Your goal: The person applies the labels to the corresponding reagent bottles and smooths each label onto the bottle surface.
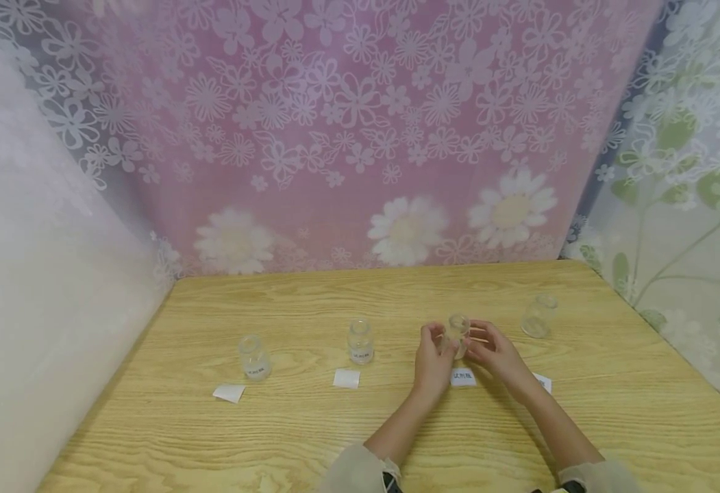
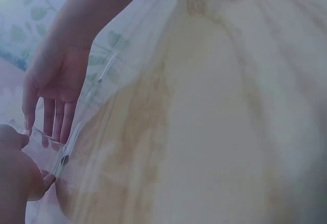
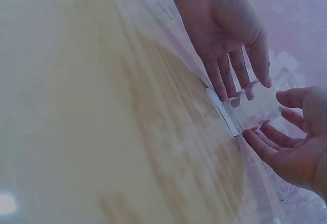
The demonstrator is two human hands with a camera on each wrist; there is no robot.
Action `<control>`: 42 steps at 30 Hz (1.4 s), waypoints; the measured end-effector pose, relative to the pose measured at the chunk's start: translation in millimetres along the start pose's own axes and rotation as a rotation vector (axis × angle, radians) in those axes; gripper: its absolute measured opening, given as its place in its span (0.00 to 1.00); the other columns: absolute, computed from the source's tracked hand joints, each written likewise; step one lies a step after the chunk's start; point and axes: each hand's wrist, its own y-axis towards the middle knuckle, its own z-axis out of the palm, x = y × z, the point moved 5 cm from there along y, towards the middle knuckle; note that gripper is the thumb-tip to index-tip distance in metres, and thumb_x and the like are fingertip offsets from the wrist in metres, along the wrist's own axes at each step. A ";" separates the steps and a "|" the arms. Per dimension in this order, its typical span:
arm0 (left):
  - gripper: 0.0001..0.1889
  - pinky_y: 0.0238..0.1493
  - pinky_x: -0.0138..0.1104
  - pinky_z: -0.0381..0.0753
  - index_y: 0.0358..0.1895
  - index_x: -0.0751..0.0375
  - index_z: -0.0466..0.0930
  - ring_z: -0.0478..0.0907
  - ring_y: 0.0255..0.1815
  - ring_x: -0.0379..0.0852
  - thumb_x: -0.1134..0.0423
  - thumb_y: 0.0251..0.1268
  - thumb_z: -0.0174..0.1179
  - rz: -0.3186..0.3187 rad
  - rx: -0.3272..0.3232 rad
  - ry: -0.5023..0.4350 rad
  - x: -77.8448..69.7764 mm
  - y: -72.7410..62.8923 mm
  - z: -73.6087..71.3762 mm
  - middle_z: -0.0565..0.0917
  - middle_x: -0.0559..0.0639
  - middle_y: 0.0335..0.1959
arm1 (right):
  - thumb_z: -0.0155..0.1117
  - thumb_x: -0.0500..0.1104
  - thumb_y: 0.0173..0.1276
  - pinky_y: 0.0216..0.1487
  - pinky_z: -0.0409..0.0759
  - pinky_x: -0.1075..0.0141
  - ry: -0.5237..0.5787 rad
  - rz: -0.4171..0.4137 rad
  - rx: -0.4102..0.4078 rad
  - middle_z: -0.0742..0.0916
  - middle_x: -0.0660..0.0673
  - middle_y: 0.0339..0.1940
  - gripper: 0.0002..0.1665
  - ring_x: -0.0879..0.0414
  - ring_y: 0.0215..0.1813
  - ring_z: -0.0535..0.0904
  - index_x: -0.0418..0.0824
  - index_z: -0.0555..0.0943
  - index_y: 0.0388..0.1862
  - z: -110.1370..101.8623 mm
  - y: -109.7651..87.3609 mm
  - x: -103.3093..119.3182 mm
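A small clear glass bottle (image 1: 459, 327) stands upright between my hands, its neck toward the wall. My left hand (image 1: 432, 365) holds its left side, thumb in front. From the right, my right hand (image 1: 500, 357) holds the same bottle with its fingertips and thumb. Just in front lies a white label (image 1: 463, 377) with blue printed characters. In the right wrist view, fingers of both hands meet around the bottle (image 3: 258, 104), and a white edge shows by its base. The left wrist view shows both hands at its left side with the bottle (image 2: 46, 150) between them.
Two bottles with printed labels stand to the left, one nearer (image 1: 360, 342) and one farther (image 1: 253, 359). White paper pieces (image 1: 346, 378) (image 1: 229, 392) lie before them. An unlabelled bottle (image 1: 538, 317) stands right of my hands; another label (image 1: 543, 383) is partly behind my right forearm. Flowered curtains (image 1: 360, 137) border the table.
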 end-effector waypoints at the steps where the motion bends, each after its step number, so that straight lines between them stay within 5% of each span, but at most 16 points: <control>1: 0.17 0.53 0.43 0.71 0.52 0.61 0.67 0.71 0.55 0.56 0.68 0.61 0.59 0.000 -0.003 -0.004 -0.3 -0.6 0.0 0.73 0.60 0.56 | 0.53 0.41 0.70 0.53 0.72 0.57 0.000 0.003 0.000 0.65 0.25 0.60 0.32 0.33 0.60 0.64 0.29 0.55 0.66 0.0 -0.4 -0.3; 10: 0.19 0.56 0.43 0.68 0.53 0.61 0.67 0.69 0.57 0.55 0.65 0.60 0.60 0.000 -0.029 0.017 -1.2 -4.9 -3.6 0.73 0.58 0.55 | 0.53 0.42 0.71 0.51 0.74 0.59 -0.064 -0.042 -0.035 0.66 0.26 0.61 0.31 0.34 0.59 0.66 0.29 0.56 0.66 -2.5 -3.7 1.0; 16: 0.15 0.43 0.35 0.74 0.47 0.59 0.71 0.73 0.44 0.45 0.62 0.59 0.62 0.085 -0.025 0.102 -2.5 -9.4 -16.6 0.75 0.46 0.42 | 0.54 0.42 0.70 0.47 0.77 0.60 -0.291 -0.128 -0.127 0.76 0.33 0.53 0.22 0.40 0.54 0.72 0.30 0.67 0.58 -10.4 -15.6 2.9; 21: 0.09 0.35 0.27 0.70 0.39 0.57 0.80 0.71 0.34 0.36 0.62 0.55 0.65 0.260 0.075 0.461 -4.5 -18.2 -19.3 0.77 0.41 0.31 | 0.60 0.42 0.66 0.47 0.76 0.55 -0.477 -0.186 -0.045 0.81 0.41 0.47 0.16 0.43 0.50 0.76 0.34 0.75 0.49 -5.8 -24.5 -5.3; 24: 0.12 0.38 0.26 0.67 0.41 0.53 0.83 0.69 0.37 0.36 0.54 0.53 0.65 0.348 0.135 0.751 -2.5 -26.3 -15.2 0.77 0.39 0.35 | 0.64 0.42 0.62 0.50 0.73 0.51 -0.569 -0.260 -0.010 0.80 0.45 0.47 0.15 0.45 0.51 0.75 0.38 0.78 0.46 -3.0 -25.1 -10.0; 27: 0.17 0.42 0.28 0.64 0.44 0.49 0.83 0.67 0.41 0.36 0.48 0.52 0.64 0.387 0.180 0.926 1.0 -31.5 -12.7 0.76 0.38 0.39 | 0.66 0.43 0.60 0.51 0.69 0.44 -0.623 -0.310 0.023 0.78 0.45 0.49 0.14 0.42 0.53 0.72 0.41 0.79 0.45 0.2 -24.4 -13.7; 42: 0.10 0.44 0.28 0.65 0.40 0.49 0.83 0.66 0.41 0.37 0.52 0.55 0.64 0.438 0.183 0.874 0.7 -33.8 -13.7 0.74 0.39 0.39 | 0.68 0.38 0.58 0.50 0.70 0.43 -0.687 -0.380 0.050 0.77 0.42 0.49 0.14 0.40 0.53 0.71 0.39 0.79 0.44 2.3 -27.7 -12.2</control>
